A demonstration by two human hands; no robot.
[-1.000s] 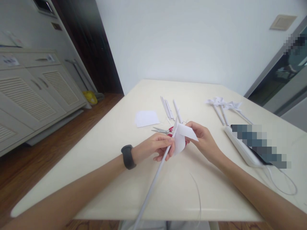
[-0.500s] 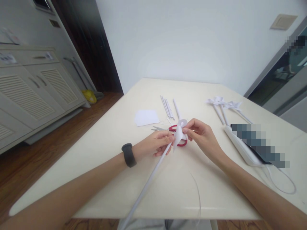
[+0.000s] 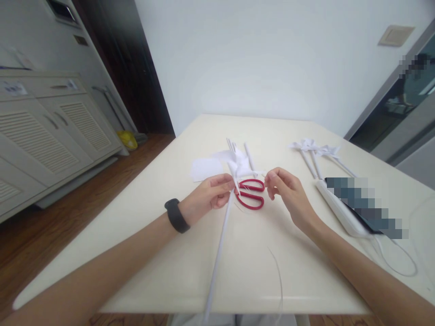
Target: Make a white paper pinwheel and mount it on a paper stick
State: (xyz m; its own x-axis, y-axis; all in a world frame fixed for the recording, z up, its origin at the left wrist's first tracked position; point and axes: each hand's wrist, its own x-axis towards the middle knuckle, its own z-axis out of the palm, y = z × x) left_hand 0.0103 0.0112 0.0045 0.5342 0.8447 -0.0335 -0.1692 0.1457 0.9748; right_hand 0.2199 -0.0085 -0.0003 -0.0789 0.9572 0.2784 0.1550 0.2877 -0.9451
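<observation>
My left hand (image 3: 212, 194) pinches a white paper pinwheel (image 3: 241, 165) where its folded blades meet a long rolled-paper stick (image 3: 220, 244). The stick slants down past the table's front edge. To the right, my right hand (image 3: 283, 185) is closed in a pinch, apart from the blades. A thin wire (image 3: 263, 175) shows at its fingertips, running from the pinwheel's side. Red-handled scissors (image 3: 251, 195) lie on the table between and below the hands; their blades are hidden by my left hand and the paper.
White paper sheets (image 3: 204, 168) lie left of the pinwheel, with a rolled paper stick (image 3: 249, 156) behind it. Several finished pinwheels (image 3: 311, 147) rest at the right, near a white device with a dark pixelated top (image 3: 340, 210). A loose wire (image 3: 279, 271) lies near the front edge of the table (image 3: 152, 280).
My left hand has moved left with the pinwheel, and its blades have turned away from me. My right hand has come off the paper, uncovering the red scissor handles.
</observation>
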